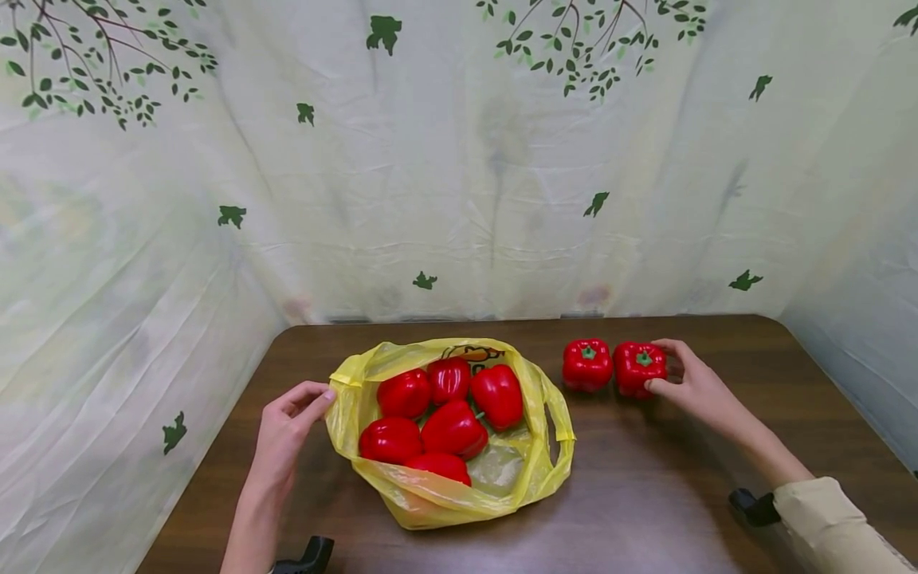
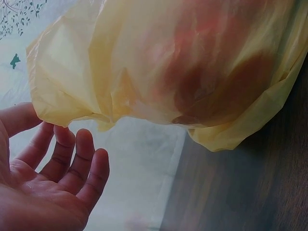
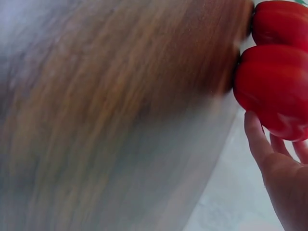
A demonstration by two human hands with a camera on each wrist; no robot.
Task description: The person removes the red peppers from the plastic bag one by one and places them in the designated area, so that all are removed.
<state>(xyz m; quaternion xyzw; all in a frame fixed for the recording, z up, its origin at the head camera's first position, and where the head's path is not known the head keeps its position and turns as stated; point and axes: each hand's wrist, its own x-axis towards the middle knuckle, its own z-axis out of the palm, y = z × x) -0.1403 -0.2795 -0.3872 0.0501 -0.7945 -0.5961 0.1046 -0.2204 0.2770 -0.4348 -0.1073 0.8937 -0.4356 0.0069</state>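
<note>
A yellow plastic bag (image 1: 402, 502) lies wide-mouthed on the table with several red bell peppers (image 1: 453, 429) inside. My left hand (image 1: 283, 430) pinches the left rim of the bag between thumb and index finger; in the left wrist view the other fingers of that hand (image 2: 57, 178) are apart from the plastic. Right of the bag, two red bell peppers stand side by side, green stems up. My right hand (image 1: 699, 388) holds the right-hand pepper (image 1: 638, 368), thumb at its front and fingers behind. The left-hand pepper (image 1: 587, 364) stands close beside it.
The dark wooden table (image 1: 631, 494) ends at a pale curtain (image 1: 495, 199) printed with leaves, which also hangs at both sides. The bag's right handle loop (image 1: 562, 438) sticks out towards the two peppers. Black wrist mounts (image 1: 755, 508) sit on both forearms.
</note>
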